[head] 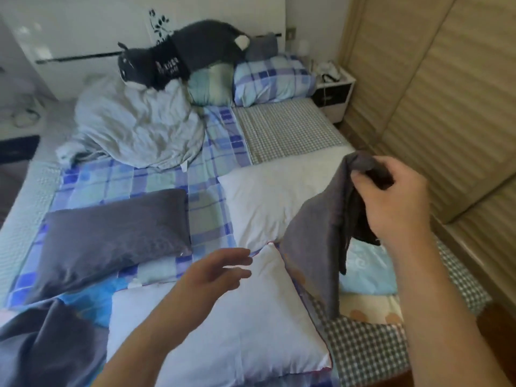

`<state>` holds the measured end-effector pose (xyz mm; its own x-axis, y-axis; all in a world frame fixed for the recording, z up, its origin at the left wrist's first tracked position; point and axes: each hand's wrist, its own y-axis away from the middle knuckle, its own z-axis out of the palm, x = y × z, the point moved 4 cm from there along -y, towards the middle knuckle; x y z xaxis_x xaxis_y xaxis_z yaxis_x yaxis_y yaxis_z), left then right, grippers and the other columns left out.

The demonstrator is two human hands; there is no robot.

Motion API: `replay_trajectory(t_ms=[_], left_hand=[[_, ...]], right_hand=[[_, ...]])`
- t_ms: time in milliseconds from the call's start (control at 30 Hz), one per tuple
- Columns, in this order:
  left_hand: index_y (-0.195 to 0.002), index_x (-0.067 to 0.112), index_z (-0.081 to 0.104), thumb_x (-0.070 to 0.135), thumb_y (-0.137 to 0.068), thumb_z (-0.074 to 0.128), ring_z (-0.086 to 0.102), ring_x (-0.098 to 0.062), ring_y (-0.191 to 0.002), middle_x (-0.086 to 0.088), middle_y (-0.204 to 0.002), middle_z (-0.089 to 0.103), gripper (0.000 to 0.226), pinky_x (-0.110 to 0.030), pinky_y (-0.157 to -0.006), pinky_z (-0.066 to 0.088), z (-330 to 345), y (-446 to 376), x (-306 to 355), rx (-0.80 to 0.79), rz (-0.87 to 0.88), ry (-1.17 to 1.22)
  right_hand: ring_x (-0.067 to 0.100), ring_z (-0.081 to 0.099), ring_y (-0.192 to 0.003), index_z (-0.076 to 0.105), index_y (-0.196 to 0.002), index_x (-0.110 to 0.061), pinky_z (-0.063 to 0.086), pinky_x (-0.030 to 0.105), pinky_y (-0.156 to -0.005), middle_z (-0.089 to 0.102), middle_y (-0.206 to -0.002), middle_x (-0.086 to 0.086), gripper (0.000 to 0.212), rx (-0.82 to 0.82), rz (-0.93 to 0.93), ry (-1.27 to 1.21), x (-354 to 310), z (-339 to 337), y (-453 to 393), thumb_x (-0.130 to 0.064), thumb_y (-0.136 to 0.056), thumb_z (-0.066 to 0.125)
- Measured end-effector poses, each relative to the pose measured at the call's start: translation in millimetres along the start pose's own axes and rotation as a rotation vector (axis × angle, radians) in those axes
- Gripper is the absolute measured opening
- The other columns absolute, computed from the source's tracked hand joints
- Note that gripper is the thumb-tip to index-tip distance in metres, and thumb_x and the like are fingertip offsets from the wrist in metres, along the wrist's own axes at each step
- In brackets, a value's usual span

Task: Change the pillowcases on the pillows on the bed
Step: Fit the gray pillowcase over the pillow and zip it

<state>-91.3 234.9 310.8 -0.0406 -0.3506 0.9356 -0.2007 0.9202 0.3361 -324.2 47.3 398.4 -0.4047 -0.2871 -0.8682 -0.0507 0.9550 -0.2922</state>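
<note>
My right hand (396, 196) grips the top of a dark grey pillowcase (315, 247), which hangs down over the bed's right side. My left hand (217, 272) hovers open, fingers spread, above a bare white pillow (223, 331) lying near me. A second bare white pillow (279, 196) lies beyond it, partly behind the hanging pillowcase. To the left rests a pillow in a dark grey case (111, 238). At the headboard sit a blue plaid pillow (273, 79) and a green-blue pillow (212, 85).
A rumpled pale duvet (134, 127) is heaped at the far left with a dark plush toy (181, 54) on top. More dark grey cloth (47, 342) lies at the near left. A nightstand (332, 90) and a striped wardrobe (435, 93) stand on the right.
</note>
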Motion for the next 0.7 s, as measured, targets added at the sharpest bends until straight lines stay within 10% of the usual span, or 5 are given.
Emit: replay_trajectory(t_ms=[167,367,567,700], left_hand=[[-0.121,0.025,0.069,0.021,-0.095,0.069,0.068,-0.024,-0.115,-0.005,-0.118,0.073,0.026,-0.033,-0.103,0.051,-16,34,106,-0.167,0.323,0.036],[-0.142,0.055,0.033,0.057,-0.080,0.074,0.051,0.000,-0.131,0.020,-0.145,0.048,0.074,-0.035,-0.110,0.045,-53,25,124,0.025,0.418,-0.162],[-0.097,0.032,0.070,0.018,-0.095,0.067,0.067,-0.005,-0.077,0.012,-0.083,0.073,0.015,-0.039,-0.077,0.055,-125,35,121,0.375,0.499,-0.250],[-0.093,0.028,0.065,0.013,-0.089,0.071,0.053,-0.007,-0.055,0.001,-0.070,0.069,0.016,-0.027,-0.057,0.042,-197,42,138,0.434,0.473,-0.498]], right_hand=[[0.013,0.057,-0.068,0.064,-0.077,-0.019,0.038,0.028,-0.055,0.062,-0.071,-0.005,0.018,-0.241,-0.224,0.314,-123,44,-11,-0.032,-0.090,0.067],[0.027,0.066,-0.075,0.071,-0.084,-0.008,0.053,0.042,-0.068,0.070,-0.078,0.011,0.027,-0.514,-0.227,0.195,-209,103,9,-0.035,-0.088,0.070],[0.014,0.051,-0.058,0.075,-0.091,-0.010,0.040,0.028,-0.053,0.061,-0.070,0.004,0.021,-0.690,-0.144,-0.017,-233,117,10,-0.028,-0.096,0.065],[0.028,0.066,-0.083,0.078,-0.095,-0.019,0.054,0.045,-0.079,0.073,-0.092,0.009,0.025,-0.686,-0.222,0.311,-225,115,-9,-0.039,-0.094,0.065]])
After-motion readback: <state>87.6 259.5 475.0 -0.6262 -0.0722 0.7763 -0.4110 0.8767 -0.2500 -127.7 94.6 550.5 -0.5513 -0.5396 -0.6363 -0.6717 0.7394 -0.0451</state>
